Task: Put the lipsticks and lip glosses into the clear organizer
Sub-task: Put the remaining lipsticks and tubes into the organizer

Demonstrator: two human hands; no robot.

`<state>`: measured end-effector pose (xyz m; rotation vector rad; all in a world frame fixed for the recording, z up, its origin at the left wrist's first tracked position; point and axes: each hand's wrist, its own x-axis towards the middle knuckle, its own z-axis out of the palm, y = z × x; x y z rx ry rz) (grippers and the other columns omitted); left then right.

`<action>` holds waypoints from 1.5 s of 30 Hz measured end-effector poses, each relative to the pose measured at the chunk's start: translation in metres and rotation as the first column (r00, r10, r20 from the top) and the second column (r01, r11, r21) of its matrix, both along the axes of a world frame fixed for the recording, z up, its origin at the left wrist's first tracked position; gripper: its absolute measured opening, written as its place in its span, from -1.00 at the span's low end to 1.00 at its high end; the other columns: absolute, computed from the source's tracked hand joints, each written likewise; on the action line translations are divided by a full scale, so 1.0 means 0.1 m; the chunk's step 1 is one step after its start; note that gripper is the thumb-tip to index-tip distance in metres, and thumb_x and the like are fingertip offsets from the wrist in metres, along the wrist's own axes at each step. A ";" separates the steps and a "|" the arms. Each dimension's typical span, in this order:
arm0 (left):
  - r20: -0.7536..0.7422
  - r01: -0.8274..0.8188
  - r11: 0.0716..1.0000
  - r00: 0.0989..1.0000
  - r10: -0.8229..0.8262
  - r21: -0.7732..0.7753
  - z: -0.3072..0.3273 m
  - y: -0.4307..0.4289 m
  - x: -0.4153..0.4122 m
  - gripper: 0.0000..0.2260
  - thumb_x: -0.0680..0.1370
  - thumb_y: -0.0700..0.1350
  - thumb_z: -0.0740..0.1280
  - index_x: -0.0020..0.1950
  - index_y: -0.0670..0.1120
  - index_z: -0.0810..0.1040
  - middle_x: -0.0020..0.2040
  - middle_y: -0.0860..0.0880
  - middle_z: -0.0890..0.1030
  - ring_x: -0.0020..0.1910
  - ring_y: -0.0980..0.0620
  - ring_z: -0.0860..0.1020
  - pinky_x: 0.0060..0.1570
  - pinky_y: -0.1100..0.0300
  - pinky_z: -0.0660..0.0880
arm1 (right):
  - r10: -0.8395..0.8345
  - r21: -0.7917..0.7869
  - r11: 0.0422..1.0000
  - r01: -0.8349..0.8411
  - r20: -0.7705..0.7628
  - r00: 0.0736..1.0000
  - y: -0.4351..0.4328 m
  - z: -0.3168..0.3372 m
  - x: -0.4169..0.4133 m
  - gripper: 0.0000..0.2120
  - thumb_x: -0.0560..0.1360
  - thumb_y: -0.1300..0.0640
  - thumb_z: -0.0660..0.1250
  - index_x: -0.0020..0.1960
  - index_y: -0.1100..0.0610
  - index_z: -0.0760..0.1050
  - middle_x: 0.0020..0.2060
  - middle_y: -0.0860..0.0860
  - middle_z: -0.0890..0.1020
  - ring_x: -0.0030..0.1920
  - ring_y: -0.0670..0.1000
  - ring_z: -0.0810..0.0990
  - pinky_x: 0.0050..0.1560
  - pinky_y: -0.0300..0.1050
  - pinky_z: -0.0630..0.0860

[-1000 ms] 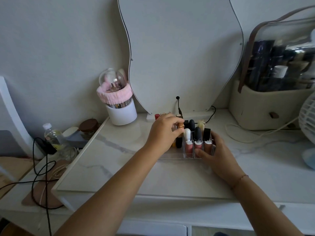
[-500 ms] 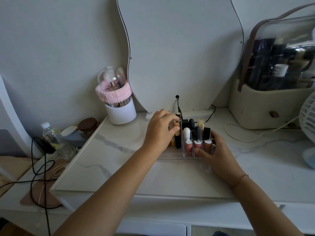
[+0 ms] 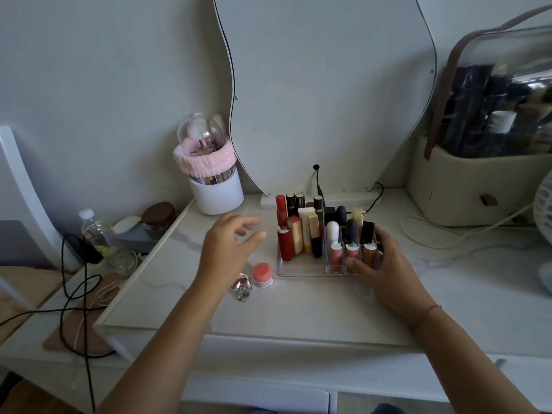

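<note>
Right hand (image 3: 388, 270) gripping clear organizer (image 3: 301, 268), lipsticks (image 3: 294, 237) upright inside, left hand (image 3: 227, 249) empty

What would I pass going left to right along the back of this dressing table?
Water bottle → brown-lidded jar → white brush holder → clear organizer → beige storage case → white fan.

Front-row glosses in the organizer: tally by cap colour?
White-cap gloss: 1
Black-cap gloss: 2
Total in organizer front row: 3
</note>
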<state>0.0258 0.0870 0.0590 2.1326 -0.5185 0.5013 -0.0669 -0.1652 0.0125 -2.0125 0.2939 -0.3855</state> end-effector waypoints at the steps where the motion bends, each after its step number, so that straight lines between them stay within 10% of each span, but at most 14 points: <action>1: -0.063 -0.022 1.000 0.998 0.023 0.013 -0.08 0.12 -0.03 -0.80 0.40 -0.08 0.47 0.01 0.01 0.62 -0.11 0.13 0.58 -0.16 0.20 0.50 -0.19 0.41 0.37 | 0.005 0.004 1.000 -0.005 0.000 1.000 0.00 0.00 0.00 -0.28 0.42 0.11 0.48 0.49 0.01 0.24 0.34 0.06 0.48 0.26 0.08 0.54 0.31 0.16 0.47; 8: -0.148 0.104 0.984 0.986 -0.082 0.148 -0.39 0.15 -0.33 -0.38 0.29 0.12 0.52 0.29 0.06 0.41 0.22 0.12 0.45 0.21 0.11 0.40 0.17 0.14 0.35 | 0.002 -0.018 1.000 -0.002 -0.006 1.000 -0.01 -0.01 0.00 -0.27 0.41 0.07 0.49 0.48 -0.03 0.24 0.31 0.04 0.52 0.24 0.07 0.57 0.30 0.12 0.49; 17: -0.247 0.002 0.948 0.966 0.080 0.317 -0.39 0.36 -0.25 -0.53 0.28 -0.03 0.54 0.15 0.00 0.53 0.13 0.03 0.51 0.16 0.00 0.44 0.18 0.05 0.40 | -0.007 -0.007 1.000 0.007 -0.002 1.000 -0.01 -0.04 0.01 -0.27 0.41 0.09 0.49 0.48 -0.01 0.24 0.31 0.05 0.52 0.23 0.06 0.57 0.29 0.09 0.49; 27: -0.324 -0.061 0.991 0.941 0.096 0.116 -0.45 0.44 -0.24 -0.83 0.31 -0.10 0.51 -0.19 0.05 0.58 -0.31 0.06 0.64 -0.35 0.18 0.58 -0.28 0.28 0.45 | -0.003 -0.021 1.000 0.003 -0.008 1.000 -0.01 -0.03 0.00 -0.27 0.41 0.07 0.49 0.48 -0.01 0.23 0.30 0.07 0.53 0.24 0.08 0.56 0.29 0.09 0.48; 39: -0.285 -0.094 0.970 0.945 0.158 0.225 -0.47 0.39 -0.22 -0.64 0.32 -0.04 0.50 0.08 0.05 0.54 -0.01 0.09 0.58 -0.06 0.15 0.53 -0.13 0.21 0.47 | -0.008 -0.007 1.000 0.008 0.016 1.000 -0.01 -0.05 0.02 -0.30 0.41 0.10 0.50 0.46 -0.02 0.27 0.27 0.07 0.54 0.18 0.05 0.59 0.12 -0.13 0.45; 45: -0.124 -0.023 0.989 0.991 0.042 0.147 -0.31 0.11 -0.30 -0.62 0.30 0.10 0.50 0.06 0.06 0.55 -0.02 0.19 0.54 0.00 0.19 0.48 -0.12 0.33 0.39 | 0.008 0.007 1.000 -0.009 0.020 1.000 -0.02 -0.04 0.01 -0.30 0.40 0.11 0.49 0.46 -0.02 0.27 0.29 0.08 0.53 0.22 0.08 0.58 0.28 0.08 0.50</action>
